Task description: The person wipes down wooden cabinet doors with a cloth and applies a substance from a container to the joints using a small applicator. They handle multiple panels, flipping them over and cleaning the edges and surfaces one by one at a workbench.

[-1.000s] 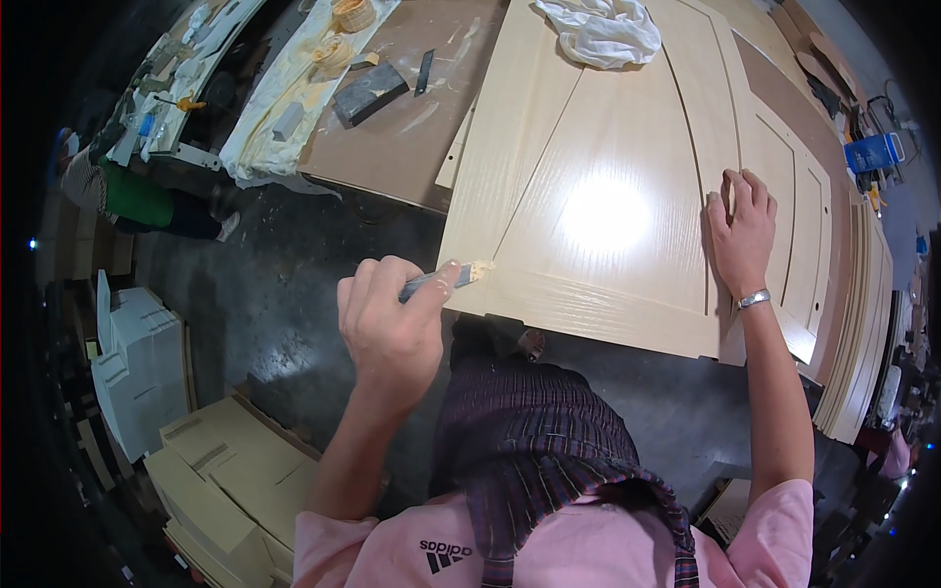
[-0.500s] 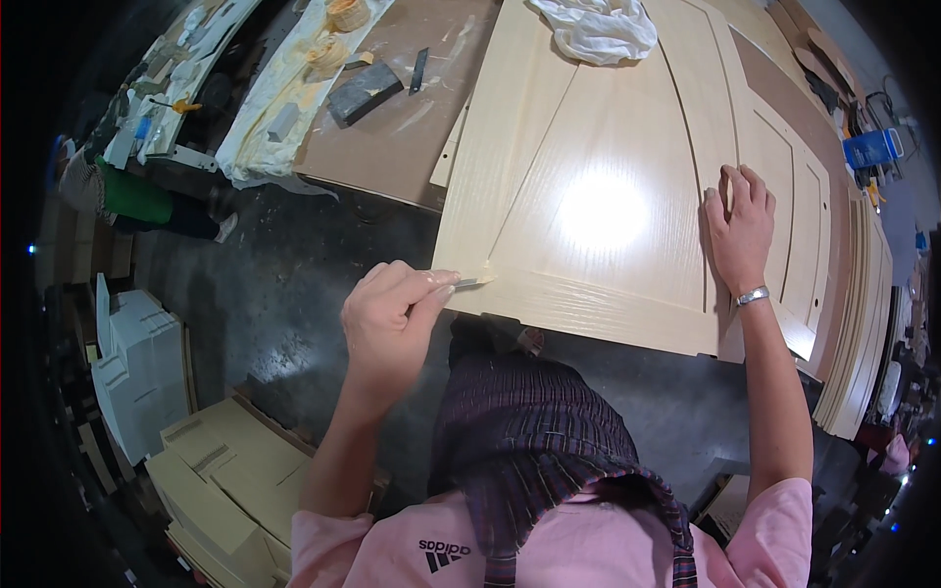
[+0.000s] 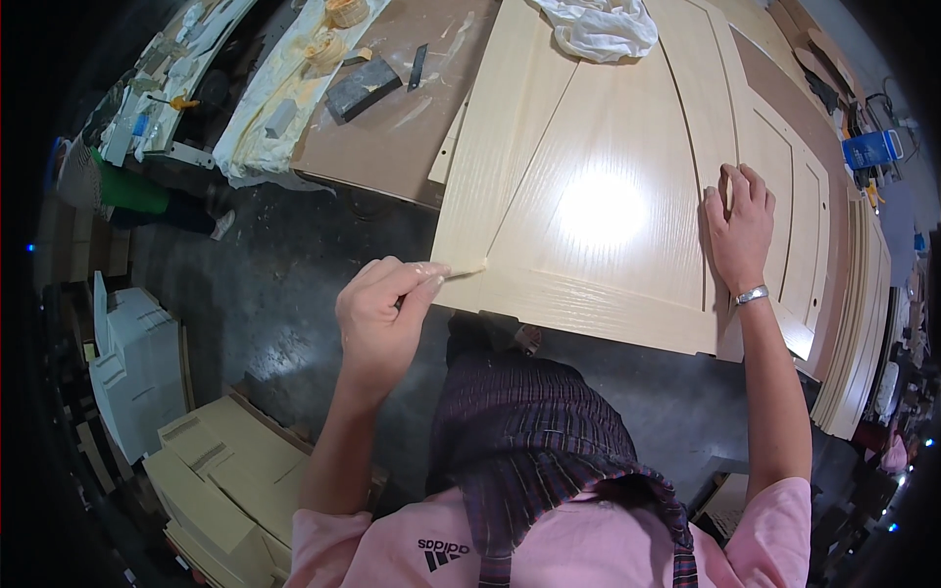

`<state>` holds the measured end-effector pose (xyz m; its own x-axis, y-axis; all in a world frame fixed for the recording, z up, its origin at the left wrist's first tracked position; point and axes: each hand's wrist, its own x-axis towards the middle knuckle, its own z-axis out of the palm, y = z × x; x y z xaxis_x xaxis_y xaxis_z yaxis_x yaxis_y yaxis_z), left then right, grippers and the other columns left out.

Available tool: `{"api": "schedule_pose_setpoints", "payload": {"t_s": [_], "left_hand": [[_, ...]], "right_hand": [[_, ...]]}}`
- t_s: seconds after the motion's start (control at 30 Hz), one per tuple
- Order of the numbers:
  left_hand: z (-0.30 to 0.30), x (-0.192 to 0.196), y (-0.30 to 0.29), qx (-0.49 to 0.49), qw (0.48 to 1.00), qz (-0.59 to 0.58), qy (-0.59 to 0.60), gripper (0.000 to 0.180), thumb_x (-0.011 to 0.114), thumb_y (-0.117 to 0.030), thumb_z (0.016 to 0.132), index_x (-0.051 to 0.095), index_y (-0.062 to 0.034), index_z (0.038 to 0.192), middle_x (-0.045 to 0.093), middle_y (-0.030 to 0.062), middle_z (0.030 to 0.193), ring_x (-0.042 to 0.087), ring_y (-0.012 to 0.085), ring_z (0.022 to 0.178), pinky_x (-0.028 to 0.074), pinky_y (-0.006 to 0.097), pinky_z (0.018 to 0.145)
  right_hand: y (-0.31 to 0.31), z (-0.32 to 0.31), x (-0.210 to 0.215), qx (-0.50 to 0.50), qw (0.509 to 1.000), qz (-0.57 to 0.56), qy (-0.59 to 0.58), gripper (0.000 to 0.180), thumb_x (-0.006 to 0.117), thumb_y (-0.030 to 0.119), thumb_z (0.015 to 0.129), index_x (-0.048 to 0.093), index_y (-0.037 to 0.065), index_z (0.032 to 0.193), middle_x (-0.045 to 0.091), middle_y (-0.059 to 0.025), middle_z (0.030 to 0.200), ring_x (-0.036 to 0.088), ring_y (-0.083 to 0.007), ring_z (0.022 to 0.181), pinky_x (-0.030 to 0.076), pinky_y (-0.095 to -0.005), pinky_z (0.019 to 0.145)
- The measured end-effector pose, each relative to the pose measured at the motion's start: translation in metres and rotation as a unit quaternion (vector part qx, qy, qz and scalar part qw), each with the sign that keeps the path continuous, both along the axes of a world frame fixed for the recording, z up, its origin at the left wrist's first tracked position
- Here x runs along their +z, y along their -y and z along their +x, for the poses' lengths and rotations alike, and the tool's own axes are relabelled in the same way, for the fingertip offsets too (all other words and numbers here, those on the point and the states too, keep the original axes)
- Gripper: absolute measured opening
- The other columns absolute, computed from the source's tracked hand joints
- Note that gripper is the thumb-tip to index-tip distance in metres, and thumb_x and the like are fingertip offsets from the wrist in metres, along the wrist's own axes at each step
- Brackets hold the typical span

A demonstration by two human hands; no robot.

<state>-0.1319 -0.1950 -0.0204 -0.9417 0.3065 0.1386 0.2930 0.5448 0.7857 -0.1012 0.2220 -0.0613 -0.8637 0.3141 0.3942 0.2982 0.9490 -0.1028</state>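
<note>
A pale cream wood-grain door panel [image 3: 549, 167] with grooved lines lies in front of me, with bright light reflecting off its middle. My left hand [image 3: 380, 314] is closed on the handle end of a small putty knife [image 3: 465, 269]. The knife's tip, with pale filler on it, meets the panel's near left corner, where a slanting groove ends. Some filler is smeared on the fingers. My right hand [image 3: 741, 230] rests on the panel's right side, its fingers bent and apart over the edge groove. A crumpled white cloth [image 3: 603, 29] lies at the panel's far end.
On the brown table [image 3: 392, 152] to the left are a dark sanding block [image 3: 363, 91], a black blade [image 3: 418, 67] and an orange filler tub [image 3: 345, 12]. Further left stands another person [image 3: 137, 186]. Stacked boards [image 3: 230, 480] sit at lower left, a blue container [image 3: 870, 149] far right.
My left hand has shifted slightly left and up with the putty knife, whose blade now looks turned more edge-on. My right hand stays in place.
</note>
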Motion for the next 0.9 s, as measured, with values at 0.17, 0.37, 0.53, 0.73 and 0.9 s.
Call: {"api": "schedule_pose_setpoints", "payload": {"t_s": [0.17, 0.37, 0.53, 0.73, 0.9], "left_hand": [[0.001, -0.003, 0.002, 0.01, 0.999, 0.037, 0.01, 0.016, 0.071, 0.004, 0.084, 0.077, -0.0003, 0.098, 0.061, 0.0079, 0.072, 0.055, 0.0198, 0.067, 0.043, 0.031, 0.062], [0.002, -0.001, 0.001, 0.0, 0.997, 0.061, 0.045, 0.016, 0.071, 0.004, 0.084, 0.077, 0.0002, 0.099, 0.061, 0.0086, 0.072, 0.055, 0.0178, 0.067, 0.043, 0.029, 0.061], [0.0, 0.002, 0.003, -0.042, 0.994, 0.045, 0.086, 0.016, 0.069, 0.004, 0.087, 0.076, 0.0023, 0.101, 0.064, 0.0058, 0.074, 0.056, 0.0114, 0.069, 0.042, 0.024, 0.063], [0.005, 0.004, 0.03, 0.064, 0.953, 0.239, 0.172, 0.015, 0.064, 0.001, 0.094, 0.074, 0.0069, 0.103, 0.064, -0.001, 0.08, 0.053, 0.0042, 0.075, 0.042, 0.02, 0.068], [0.015, -0.004, 0.051, 0.058, 0.996, 0.027, -0.063, 0.026, 0.072, 0.005, 0.078, 0.076, 0.0003, 0.103, 0.066, 0.0085, 0.087, 0.06, 0.0194, 0.078, 0.047, 0.028, 0.071]], "right_hand": [[0.0, 0.0, -0.001, 0.003, 1.0, -0.004, 0.0, 0.043, 0.063, 0.027, 0.091, 0.062, 0.007, 0.129, 0.056, -0.0179, 0.137, 0.051, -0.0387, 0.123, 0.044, -0.0482, 0.104], [0.0, -0.001, -0.001, 0.004, 1.0, -0.002, 0.0, 0.043, 0.063, 0.027, 0.091, 0.062, 0.007, 0.129, 0.056, -0.0178, 0.137, 0.051, -0.0386, 0.123, 0.044, -0.0482, 0.105], [-0.002, 0.0, -0.001, -0.004, 1.0, 0.002, 0.003, 0.042, 0.063, 0.027, 0.092, 0.061, 0.008, 0.13, 0.056, -0.0175, 0.138, 0.051, -0.0386, 0.123, 0.043, -0.0482, 0.105], [0.001, -0.001, -0.001, -0.004, 1.0, -0.013, 0.002, 0.042, 0.063, 0.027, 0.092, 0.062, 0.008, 0.13, 0.055, -0.0173, 0.138, 0.05, -0.0383, 0.125, 0.044, -0.0478, 0.105], [0.0, -0.001, -0.001, -0.008, 1.0, -0.013, 0.009, 0.041, 0.062, 0.027, 0.093, 0.063, 0.008, 0.13, 0.055, -0.0156, 0.139, 0.049, -0.0374, 0.127, 0.044, -0.0468, 0.106]]}}
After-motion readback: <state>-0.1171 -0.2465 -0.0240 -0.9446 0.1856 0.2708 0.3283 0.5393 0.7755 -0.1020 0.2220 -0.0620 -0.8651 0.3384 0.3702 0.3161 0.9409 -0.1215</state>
